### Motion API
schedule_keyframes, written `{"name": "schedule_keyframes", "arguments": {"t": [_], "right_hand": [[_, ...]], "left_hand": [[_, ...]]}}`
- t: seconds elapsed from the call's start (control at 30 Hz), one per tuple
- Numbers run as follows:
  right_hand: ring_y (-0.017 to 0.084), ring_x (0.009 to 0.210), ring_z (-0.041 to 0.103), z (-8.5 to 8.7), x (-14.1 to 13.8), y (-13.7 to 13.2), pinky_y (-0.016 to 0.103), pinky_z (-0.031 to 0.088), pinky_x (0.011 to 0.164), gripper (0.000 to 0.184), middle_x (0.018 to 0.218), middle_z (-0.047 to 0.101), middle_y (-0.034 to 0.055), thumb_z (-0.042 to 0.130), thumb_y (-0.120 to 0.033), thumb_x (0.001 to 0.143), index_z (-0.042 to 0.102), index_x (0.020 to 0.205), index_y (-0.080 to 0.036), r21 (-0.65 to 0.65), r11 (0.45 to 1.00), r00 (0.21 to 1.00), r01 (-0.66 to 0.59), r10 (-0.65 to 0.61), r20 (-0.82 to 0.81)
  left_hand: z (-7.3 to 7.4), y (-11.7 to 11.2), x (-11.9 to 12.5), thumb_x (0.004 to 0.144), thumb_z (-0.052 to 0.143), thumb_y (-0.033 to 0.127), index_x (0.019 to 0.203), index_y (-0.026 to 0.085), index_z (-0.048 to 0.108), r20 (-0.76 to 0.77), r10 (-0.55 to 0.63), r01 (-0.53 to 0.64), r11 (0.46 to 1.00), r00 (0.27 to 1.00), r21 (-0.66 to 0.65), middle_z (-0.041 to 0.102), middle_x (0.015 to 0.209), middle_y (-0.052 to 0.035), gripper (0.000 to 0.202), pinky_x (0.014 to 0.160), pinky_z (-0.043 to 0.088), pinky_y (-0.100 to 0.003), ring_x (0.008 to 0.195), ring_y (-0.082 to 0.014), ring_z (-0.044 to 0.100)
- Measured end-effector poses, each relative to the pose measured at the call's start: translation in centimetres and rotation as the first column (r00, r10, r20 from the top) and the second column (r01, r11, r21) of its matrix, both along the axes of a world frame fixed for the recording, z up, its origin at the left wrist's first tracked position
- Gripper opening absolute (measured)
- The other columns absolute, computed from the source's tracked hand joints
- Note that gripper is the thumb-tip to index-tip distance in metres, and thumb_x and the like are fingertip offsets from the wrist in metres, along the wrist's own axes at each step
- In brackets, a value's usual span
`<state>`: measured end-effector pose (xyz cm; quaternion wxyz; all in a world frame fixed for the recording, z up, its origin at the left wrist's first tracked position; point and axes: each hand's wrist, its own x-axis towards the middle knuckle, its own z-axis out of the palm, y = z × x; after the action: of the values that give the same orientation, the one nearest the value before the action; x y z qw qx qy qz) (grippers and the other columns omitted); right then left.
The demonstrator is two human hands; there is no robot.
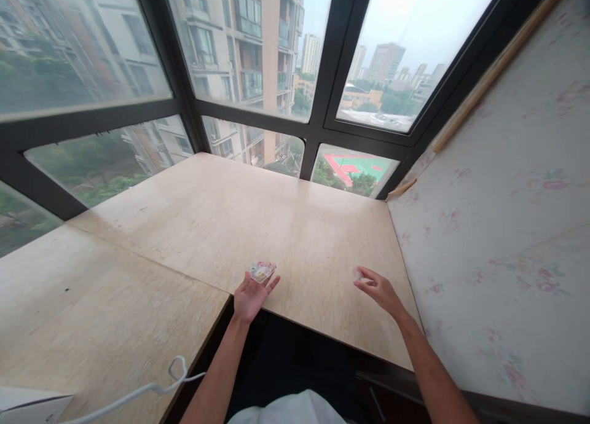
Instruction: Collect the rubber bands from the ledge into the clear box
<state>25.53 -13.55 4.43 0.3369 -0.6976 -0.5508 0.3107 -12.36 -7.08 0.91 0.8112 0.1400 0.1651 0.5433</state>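
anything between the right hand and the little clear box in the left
Nothing visible: the small clear container sits in the left hand, and only pale tabletop shows between it and the right hand.

A: How does your left hand [249, 298] sit?
B: Your palm faces up, your thumb lies on the outer side, and your fingers spread toward the right.
A: And your left forearm [216, 372]?
B: It slants forward and inward to your wrist [242, 321].
A: What of your right hand [380, 287]?
B: You hold it well apart from the other, pointing inward, thumb and fingers bent toward a pinch, your right forearm [431, 369] angling in from the lower right.
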Motion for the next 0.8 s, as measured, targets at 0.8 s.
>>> {"name": "schedule_keyframes", "arguments": {"t": [0.8], "right_hand": [[0.032, 0.102, 0.056, -9.2, 4.4, -6.5, 0.046, 0.042, 0.089, 0.065, 0.112, 0.061, 0.0169, 0.039, -0.065, 0.082, 0.061, 0.111, -0.011, 0.435, 0.898, 0.755, 0.065, -0.329, 0.567]], "left_hand": [[2.6, 20.1, -9.5, 0.055, 0.076, 0.036, 0.088, 0.014, 0.059, -0.971, 0.221, -0.187, 0.954, -0.092, 0.235, 0.061, 0.11, -0.0171, 0.043, 0.094, 0.034, -0.038, 0.112, -0.0327, 0.051]]}}
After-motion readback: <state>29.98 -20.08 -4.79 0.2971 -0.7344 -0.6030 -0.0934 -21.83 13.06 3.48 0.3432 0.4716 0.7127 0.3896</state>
